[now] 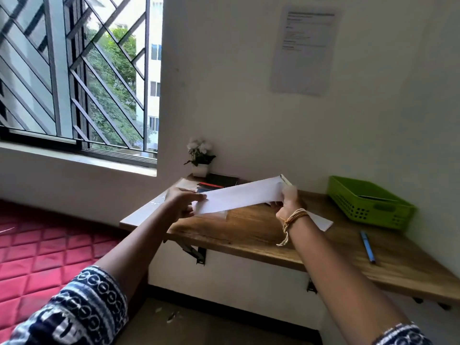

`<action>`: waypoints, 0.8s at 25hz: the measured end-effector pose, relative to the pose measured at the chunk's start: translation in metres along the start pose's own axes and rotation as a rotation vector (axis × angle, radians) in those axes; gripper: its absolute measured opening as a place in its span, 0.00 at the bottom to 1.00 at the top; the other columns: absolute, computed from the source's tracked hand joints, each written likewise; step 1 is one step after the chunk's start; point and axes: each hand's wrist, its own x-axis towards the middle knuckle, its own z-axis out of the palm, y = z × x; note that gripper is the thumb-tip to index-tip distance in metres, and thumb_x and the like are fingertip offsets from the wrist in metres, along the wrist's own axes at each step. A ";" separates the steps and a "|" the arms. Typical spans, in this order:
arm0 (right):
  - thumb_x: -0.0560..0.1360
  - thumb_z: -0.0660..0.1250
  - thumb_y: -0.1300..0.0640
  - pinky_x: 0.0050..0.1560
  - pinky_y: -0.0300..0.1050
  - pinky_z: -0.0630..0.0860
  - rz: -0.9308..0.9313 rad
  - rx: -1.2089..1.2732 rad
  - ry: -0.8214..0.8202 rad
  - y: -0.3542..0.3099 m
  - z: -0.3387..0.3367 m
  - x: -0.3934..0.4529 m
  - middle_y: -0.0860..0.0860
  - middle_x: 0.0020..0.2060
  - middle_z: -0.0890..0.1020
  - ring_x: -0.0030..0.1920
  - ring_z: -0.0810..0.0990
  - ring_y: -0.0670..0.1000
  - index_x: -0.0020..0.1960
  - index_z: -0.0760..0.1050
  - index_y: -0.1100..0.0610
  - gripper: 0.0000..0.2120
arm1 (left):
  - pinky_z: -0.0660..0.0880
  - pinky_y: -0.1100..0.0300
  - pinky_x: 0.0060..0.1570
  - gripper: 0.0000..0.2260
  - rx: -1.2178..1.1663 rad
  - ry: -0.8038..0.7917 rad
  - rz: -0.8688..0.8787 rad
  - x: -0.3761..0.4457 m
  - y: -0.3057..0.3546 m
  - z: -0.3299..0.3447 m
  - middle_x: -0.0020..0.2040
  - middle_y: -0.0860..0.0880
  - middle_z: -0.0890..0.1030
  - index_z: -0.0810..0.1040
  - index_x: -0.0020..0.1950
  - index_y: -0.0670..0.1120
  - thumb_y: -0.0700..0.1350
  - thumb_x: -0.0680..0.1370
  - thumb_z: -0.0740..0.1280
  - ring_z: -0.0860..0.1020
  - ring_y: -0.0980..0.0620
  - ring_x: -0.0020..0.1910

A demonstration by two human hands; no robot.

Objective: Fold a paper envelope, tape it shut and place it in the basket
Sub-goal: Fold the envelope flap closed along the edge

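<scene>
**Head view: folded paper held up by both ends**

Head view shows the paper, already folded into a long strip, held in the air above the surface and not lying on it. The left hand pinches its left end, thumb on top and fingers beneath; the right hand grips the right end with fingers curled round the edge. Holding both ends probably keeps the strip taut so the crease stays flat and the edges can be checked before the next fold.

A second white sheet lies flat on the surface just behind the right wrist, which wears a thread bracelet. The green basket sits at the far right against the wall, open side up, within reach for the final drop. A blue pen lies near the front edge, apart from the basket. I cannot make out any tape for certain. At the back left corner stand a small potted plant and a stack of dark books.
</scene>
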 end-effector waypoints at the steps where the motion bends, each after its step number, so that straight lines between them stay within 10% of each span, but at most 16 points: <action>1: 0.71 0.64 0.64 0.43 0.49 0.82 0.028 -0.031 -0.015 0.001 -0.004 0.001 0.55 0.50 0.79 0.47 0.80 0.55 0.61 0.73 0.62 0.18 | 0.73 0.60 0.28 0.16 -0.027 0.077 0.018 0.005 -0.001 0.001 0.43 0.42 0.79 0.82 0.51 0.39 0.39 0.65 0.78 0.74 0.48 0.35; 6: 0.72 0.62 0.71 0.25 0.41 0.78 0.203 -0.318 -0.268 0.002 -0.020 0.001 0.56 0.42 0.74 0.41 0.77 0.53 0.46 0.72 0.62 0.07 | 0.80 0.50 0.32 0.15 -0.241 0.445 -0.047 0.033 0.001 0.007 0.51 0.38 0.81 0.80 0.51 0.37 0.37 0.66 0.73 0.80 0.41 0.44; 11: 0.72 0.57 0.79 0.24 0.42 0.79 0.249 -0.252 -0.168 0.016 -0.014 0.010 0.61 0.50 0.71 0.44 0.77 0.58 0.54 0.71 0.65 0.15 | 0.80 0.46 0.45 0.27 -0.433 0.400 -0.053 0.042 0.007 0.031 0.59 0.37 0.75 0.67 0.65 0.38 0.38 0.68 0.72 0.78 0.39 0.54; 15: 0.73 0.58 0.79 0.22 0.43 0.78 0.245 -0.407 -0.194 0.030 0.000 0.003 0.60 0.53 0.69 0.49 0.76 0.59 0.59 0.71 0.66 0.18 | 0.70 0.54 0.59 0.28 0.359 0.323 0.126 0.037 -0.011 0.053 0.64 0.37 0.72 0.68 0.68 0.43 0.47 0.71 0.71 0.72 0.41 0.63; 20: 0.79 0.58 0.67 0.35 0.53 0.82 0.206 -0.740 -0.393 0.023 0.004 -0.008 0.59 0.39 0.77 0.38 0.80 0.56 0.50 0.70 0.64 0.02 | 0.55 0.41 0.69 0.26 0.973 0.052 0.277 0.033 -0.020 0.073 0.75 0.44 0.60 0.71 0.68 0.57 0.62 0.72 0.66 0.59 0.45 0.73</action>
